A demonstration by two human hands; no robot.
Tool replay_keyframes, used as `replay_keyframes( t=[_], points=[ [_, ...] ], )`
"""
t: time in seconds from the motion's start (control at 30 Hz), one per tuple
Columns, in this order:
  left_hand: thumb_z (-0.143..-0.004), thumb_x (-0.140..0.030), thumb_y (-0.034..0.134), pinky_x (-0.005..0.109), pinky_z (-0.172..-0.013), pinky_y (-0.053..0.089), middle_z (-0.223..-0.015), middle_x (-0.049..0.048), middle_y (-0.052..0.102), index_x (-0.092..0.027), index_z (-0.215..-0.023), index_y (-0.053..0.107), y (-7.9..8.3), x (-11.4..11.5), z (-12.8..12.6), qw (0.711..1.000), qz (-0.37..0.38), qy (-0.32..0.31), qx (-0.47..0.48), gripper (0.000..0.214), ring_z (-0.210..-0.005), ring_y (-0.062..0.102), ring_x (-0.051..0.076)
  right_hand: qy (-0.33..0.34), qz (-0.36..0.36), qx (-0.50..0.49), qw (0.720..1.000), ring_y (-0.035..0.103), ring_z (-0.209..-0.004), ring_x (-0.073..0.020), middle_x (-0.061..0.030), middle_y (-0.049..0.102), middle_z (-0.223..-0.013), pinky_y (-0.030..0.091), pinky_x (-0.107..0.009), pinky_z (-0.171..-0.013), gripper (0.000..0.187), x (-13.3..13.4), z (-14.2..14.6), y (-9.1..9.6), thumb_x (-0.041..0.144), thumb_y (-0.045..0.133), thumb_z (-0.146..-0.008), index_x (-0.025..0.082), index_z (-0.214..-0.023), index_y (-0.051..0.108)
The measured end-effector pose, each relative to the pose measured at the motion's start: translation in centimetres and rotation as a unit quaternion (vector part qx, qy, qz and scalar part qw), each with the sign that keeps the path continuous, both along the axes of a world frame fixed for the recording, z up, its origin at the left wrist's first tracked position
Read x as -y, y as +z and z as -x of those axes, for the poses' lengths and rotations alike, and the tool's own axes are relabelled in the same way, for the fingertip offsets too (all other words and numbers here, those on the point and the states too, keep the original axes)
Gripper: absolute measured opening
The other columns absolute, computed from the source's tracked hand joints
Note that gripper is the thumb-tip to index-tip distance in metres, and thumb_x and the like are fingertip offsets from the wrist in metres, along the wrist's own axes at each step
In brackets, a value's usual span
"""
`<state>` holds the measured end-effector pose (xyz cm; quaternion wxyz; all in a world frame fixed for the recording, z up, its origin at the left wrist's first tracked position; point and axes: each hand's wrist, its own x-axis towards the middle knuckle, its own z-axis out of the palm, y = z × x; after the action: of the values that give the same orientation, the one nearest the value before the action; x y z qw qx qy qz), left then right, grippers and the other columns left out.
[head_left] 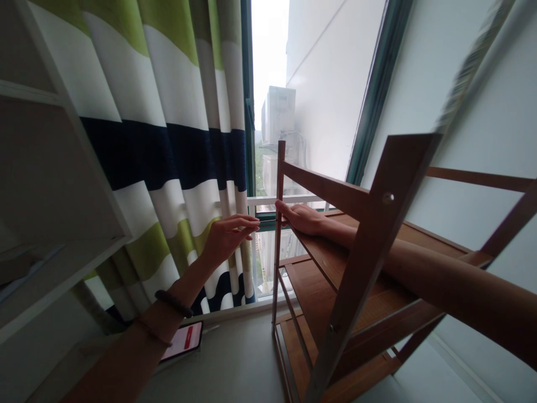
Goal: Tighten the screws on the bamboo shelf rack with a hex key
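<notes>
A brown wooden shelf rack [369,196] with several tiers stands at the right, upright, with a screw hole near the top of its nearest post. My right arm reaches across its upper tier, and my right hand [300,218] is closed round the far left post, thumb against the wood. My left hand [229,238] is just left of that post, fingertips pinched together and pointing at it. Something thin may be between those fingertips, but against the dark window frame I cannot make it out. Dark bands circle my left wrist.
A phone [184,341] with a lit screen lies on the white surface [235,358] below my left forearm. A striped curtain [168,145] hangs behind my left hand. A window [323,84] is beyond the rack, and a white shelf unit [92,252] borders the left.
</notes>
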<state>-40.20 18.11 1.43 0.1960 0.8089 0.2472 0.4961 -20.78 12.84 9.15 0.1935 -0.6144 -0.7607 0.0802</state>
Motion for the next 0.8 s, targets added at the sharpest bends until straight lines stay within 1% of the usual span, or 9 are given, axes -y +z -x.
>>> replay_keyframes(
  t=[0.13, 0.2, 0.27, 0.4, 0.47, 0.57, 0.67, 0.73, 0.8],
  points=[
    [-0.071, -0.036, 0.064, 0.036, -0.076, 0.054, -0.098, 0.0088, 0.069, -0.017, -0.100, 0.066, 0.4, 0.8, -0.2, 0.974, 0.213, -0.068, 0.043, 0.035, -0.086, 0.065, 0.021, 0.009, -0.009, -0.003, 1.000, 0.061, -0.078, -0.0224, -0.0066, 0.065, -0.071, 0.047, -0.033, -0.077, 0.056, -0.5, -0.2, -0.3, 0.045, 0.021, -0.092, 0.016, -0.072, 0.064],
    [-0.073, -0.038, 0.061, 0.039, -0.083, 0.051, -0.104, 0.0112, 0.067, -0.014, -0.102, 0.065, 0.5, 0.8, -0.1, 0.953, 0.269, -0.116, 0.071, 0.038, -0.095, 0.062, 0.023, 0.013, -0.012, -0.007, 1.000, 0.061, -0.077, -0.0219, -0.0067, 0.065, -0.071, 0.047, -0.032, -0.076, 0.055, -0.6, -0.2, -0.4, 0.046, 0.021, -0.092, 0.016, -0.075, 0.064],
    [-0.075, -0.037, 0.060, 0.039, -0.085, 0.050, -0.104, 0.0116, 0.066, -0.014, -0.103, 0.064, 0.6, 0.5, -0.1, 0.947, 0.284, -0.126, 0.082, 0.036, -0.096, 0.062, 0.023, 0.011, -0.013, -0.010, 1.000, 0.061, -0.077, -0.0218, -0.0068, 0.066, -0.071, 0.047, -0.031, -0.076, 0.056, -0.7, -0.3, -0.4, 0.048, 0.021, -0.092, 0.016, -0.074, 0.064],
    [-0.074, -0.031, 0.063, 0.035, -0.080, 0.052, -0.097, 0.0086, 0.069, -0.018, -0.103, 0.064, 0.4, -0.1, -0.2, 0.955, 0.280, -0.093, 0.037, 0.032, -0.088, 0.065, 0.019, 0.011, -0.007, -0.013, 1.000, 0.061, -0.081, -0.0216, -0.0073, 0.067, -0.076, 0.046, -0.030, -0.078, 0.058, -0.8, -0.5, -0.6, 0.046, 0.022, -0.092, 0.015, -0.068, 0.063],
    [-0.073, -0.031, 0.064, 0.035, -0.078, 0.053, -0.093, 0.0079, 0.070, -0.017, -0.098, 0.066, 0.3, -0.3, -0.3, 0.966, 0.252, -0.058, 0.004, 0.029, -0.083, 0.066, 0.019, 0.026, -0.010, -0.020, 0.999, 0.061, -0.081, -0.0207, -0.0073, 0.067, -0.077, 0.045, -0.030, -0.080, 0.058, -0.9, -0.6, -0.7, 0.046, 0.022, -0.092, 0.015, -0.067, 0.064],
    [-0.071, -0.030, 0.065, 0.036, -0.086, 0.049, -0.096, 0.0049, 0.069, -0.021, -0.095, 0.068, 0.0, -0.4, -0.3, 0.990, 0.139, 0.015, -0.027, 0.026, -0.086, 0.064, 0.019, 0.041, -0.018, -0.027, 0.999, 0.061, -0.082, -0.0195, -0.0073, 0.067, -0.078, 0.045, -0.030, -0.081, 0.060, -1.2, -0.7, -1.0, 0.048, 0.021, -0.092, 0.014, -0.069, 0.064],
    [-0.071, -0.026, 0.065, 0.035, -0.095, 0.042, -0.103, 0.0024, 0.067, -0.026, -0.097, 0.068, -0.1, -0.3, -0.2, 0.997, 0.040, 0.045, -0.046, 0.026, -0.098, 0.060, 0.019, 0.040, -0.021, -0.032, 0.998, 0.061, -0.084, -0.0198, -0.0073, 0.067, -0.079, 0.045, -0.030, -0.081, 0.061, -1.4, -0.9, -1.2, 0.052, 0.022, -0.090, 0.014, -0.069, 0.064],
    [-0.070, -0.026, 0.067, 0.034, -0.090, 0.045, -0.098, 0.0023, 0.068, -0.027, -0.097, 0.068, -0.2, -0.3, -0.2, 0.997, 0.039, 0.055, -0.047, 0.027, -0.093, 0.062, 0.019, 0.044, -0.023, -0.038, 0.998, 0.061, -0.082, -0.0199, -0.0073, 0.067, -0.078, 0.045, -0.031, -0.080, 0.063, -1.6, -1.0, -1.3, 0.056, 0.021, -0.088, 0.014, -0.069, 0.065],
    [-0.069, -0.028, 0.068, 0.032, -0.077, 0.051, -0.083, 0.0022, 0.070, -0.026, -0.097, 0.068, -0.2, -0.1, -0.3, 0.994, 0.069, 0.071, -0.046, 0.029, -0.075, 0.064, 0.017, 0.054, -0.027, -0.042, 0.997, 0.062, -0.079, -0.0194, -0.0075, 0.067, -0.077, 0.046, -0.031, -0.079, 0.067, -1.8, -1.3, -1.5, 0.060, 0.020, -0.086, 0.014, -0.070, 0.065]
  ],
)
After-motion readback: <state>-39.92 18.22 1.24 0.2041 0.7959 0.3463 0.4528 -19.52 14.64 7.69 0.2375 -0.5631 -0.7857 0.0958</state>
